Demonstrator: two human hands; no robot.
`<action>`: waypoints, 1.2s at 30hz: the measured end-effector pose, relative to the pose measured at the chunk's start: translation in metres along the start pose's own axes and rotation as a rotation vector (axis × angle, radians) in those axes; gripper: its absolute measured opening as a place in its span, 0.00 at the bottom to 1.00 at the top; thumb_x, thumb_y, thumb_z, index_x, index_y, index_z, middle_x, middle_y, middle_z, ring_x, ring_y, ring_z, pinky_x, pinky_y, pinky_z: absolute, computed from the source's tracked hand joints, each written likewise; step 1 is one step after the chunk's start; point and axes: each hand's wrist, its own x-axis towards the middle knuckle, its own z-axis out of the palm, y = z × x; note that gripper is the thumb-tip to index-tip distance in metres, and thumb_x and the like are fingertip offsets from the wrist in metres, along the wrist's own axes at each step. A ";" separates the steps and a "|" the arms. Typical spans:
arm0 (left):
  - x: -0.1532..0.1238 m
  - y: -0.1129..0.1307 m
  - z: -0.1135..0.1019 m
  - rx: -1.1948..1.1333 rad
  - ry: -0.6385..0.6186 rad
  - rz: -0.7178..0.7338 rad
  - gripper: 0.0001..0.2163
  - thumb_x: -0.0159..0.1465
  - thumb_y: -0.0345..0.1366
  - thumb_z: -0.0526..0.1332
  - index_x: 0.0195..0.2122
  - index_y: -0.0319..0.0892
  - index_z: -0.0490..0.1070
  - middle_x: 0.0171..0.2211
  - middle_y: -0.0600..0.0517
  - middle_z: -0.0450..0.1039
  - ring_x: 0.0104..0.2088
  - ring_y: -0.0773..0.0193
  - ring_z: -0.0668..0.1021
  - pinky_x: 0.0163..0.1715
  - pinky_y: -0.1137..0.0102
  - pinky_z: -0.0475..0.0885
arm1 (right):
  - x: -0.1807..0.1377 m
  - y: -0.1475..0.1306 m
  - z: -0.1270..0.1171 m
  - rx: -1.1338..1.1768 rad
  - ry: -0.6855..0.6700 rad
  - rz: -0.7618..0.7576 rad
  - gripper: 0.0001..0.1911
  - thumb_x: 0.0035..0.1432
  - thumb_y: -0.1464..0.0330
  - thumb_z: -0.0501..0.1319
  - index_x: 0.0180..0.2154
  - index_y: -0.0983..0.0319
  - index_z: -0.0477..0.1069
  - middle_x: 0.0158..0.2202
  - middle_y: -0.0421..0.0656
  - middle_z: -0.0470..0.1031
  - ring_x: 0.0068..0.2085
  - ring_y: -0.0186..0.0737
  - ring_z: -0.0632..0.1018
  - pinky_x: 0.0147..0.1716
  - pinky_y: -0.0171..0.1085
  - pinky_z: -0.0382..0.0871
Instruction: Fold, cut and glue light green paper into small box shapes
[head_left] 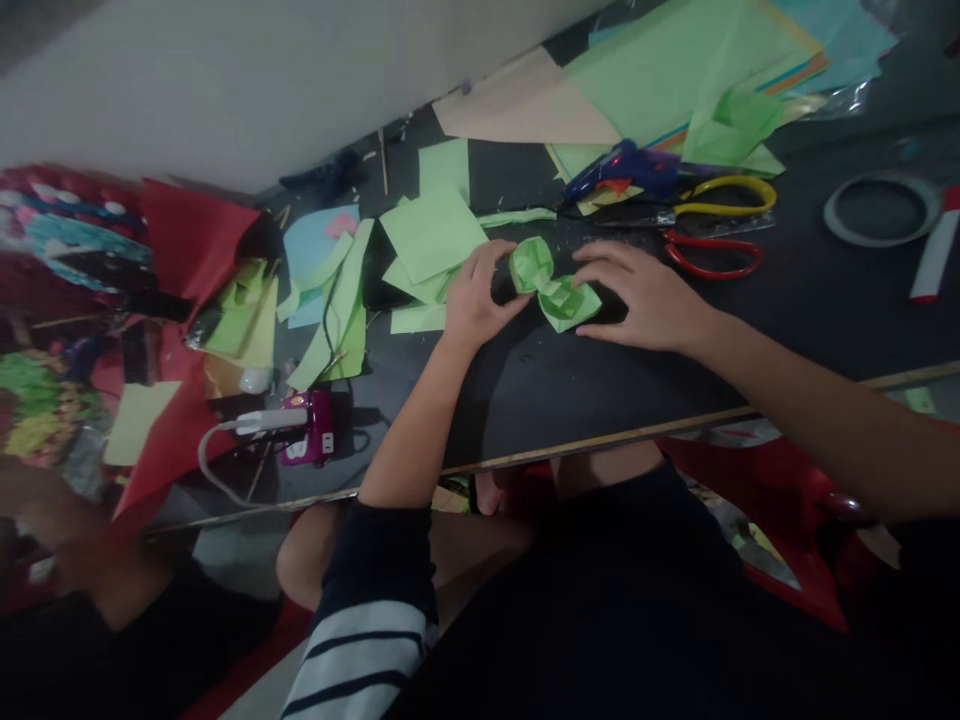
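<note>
- Folded green paper bow [566,302] lies at the middle of the dark table [540,400], between the two hands, its two open lobes joined at a narrow pinched waist; one lobe sits far left, the other near right.
- Left hand [480,298] curves around the left lobe, forefinger at its far side and thumb by its near side, the two tips apart with the lobe between them; I cannot tell how firmly they press.
- Right hand [641,295] arches around the right lobe, fingers spread on the far side and thumb on the near side; whether the tips touch the paper I cannot tell.
- Light green paper squares [439,240] lie in a loose, overlapping pile just beyond the left hand.
- Green paper strips [345,330] lie farther left, partly over a blue sheet [304,250].
- Blue glue gun [637,175] rests beyond the right hand, next to scissors [731,184] with one yellow and one red handle loop.
- Roll of tape [879,241] and a white marker [934,255] with red ends lie at the right.
- Purple power adapter [319,430] with a white plug [271,421] sits at the near left.
- Another person's arm [112,570], blurred, shows at the near left edge.
</note>
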 end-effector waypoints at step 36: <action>0.009 0.019 0.005 -0.031 -0.154 0.114 0.15 0.69 0.50 0.67 0.52 0.51 0.80 0.68 0.44 0.71 0.73 0.40 0.67 0.72 0.37 0.63 | -0.001 0.014 -0.051 0.303 -0.029 -0.076 0.26 0.61 0.60 0.70 0.60 0.42 0.73 0.68 0.44 0.73 0.66 0.62 0.75 0.55 0.57 0.78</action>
